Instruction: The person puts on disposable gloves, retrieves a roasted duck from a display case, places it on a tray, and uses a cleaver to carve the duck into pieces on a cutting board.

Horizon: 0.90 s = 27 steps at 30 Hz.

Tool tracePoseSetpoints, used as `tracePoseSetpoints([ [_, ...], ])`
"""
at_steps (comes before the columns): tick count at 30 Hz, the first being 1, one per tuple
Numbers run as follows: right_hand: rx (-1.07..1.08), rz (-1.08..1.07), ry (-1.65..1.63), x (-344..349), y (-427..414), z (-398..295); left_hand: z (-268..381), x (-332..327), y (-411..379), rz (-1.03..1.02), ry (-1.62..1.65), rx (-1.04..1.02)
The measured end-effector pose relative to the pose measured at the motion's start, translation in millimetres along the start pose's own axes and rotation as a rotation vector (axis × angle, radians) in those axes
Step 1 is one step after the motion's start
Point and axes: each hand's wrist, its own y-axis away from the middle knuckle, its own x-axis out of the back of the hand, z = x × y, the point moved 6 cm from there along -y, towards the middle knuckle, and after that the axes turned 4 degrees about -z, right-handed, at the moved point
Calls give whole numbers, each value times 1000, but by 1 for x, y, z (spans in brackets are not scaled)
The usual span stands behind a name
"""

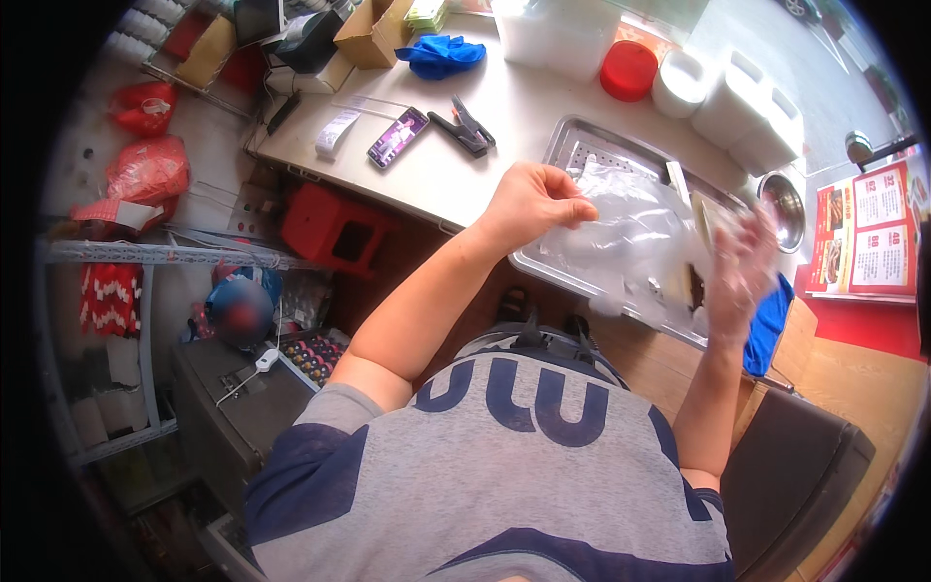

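Note:
My left hand (538, 200) pinches the edge of a thin clear plastic sheet or bag (633, 211) between thumb and fingers. The plastic spreads over a stainless-steel tray (556, 269) and hides much of what lies in it. A perforated metal insert (582, 142) shows at the tray's far left corner. My right hand (742, 273), blurred by motion, is raised over the tray's right side. It appears to be covered by a clear plastic glove; whether its fingers grip anything is not visible. A pale flat item (705, 218) lies beside it, partly hidden.
A lit phone (398, 138), a stapler (463, 129), a curled paper slip (338, 133) and a blue cloth (440, 56) lie left on the table. Behind the tray stand a red-lidded tub (628, 70) and white containers (734, 91). A metal bowl (789, 211) sits right.

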Motion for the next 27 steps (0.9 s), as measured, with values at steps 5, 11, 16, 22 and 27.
tracePoseSetpoints([
  [5,-223,-400,-388,-18,21,-24,10,-11,6,67,-217,-133],
  [11,-601,-550,-756,-98,43,-24,13,-27,10,-78,-161,-74],
  [16,-667,-522,-946,-108,48,-10,10,-18,14,-78,78,-49],
  [22,-655,-560,-909,-112,47,-22,5,-10,14,-29,-19,-112],
  [27,-571,-557,-731,-112,40,-31,15,-17,20,47,-234,-199],
])
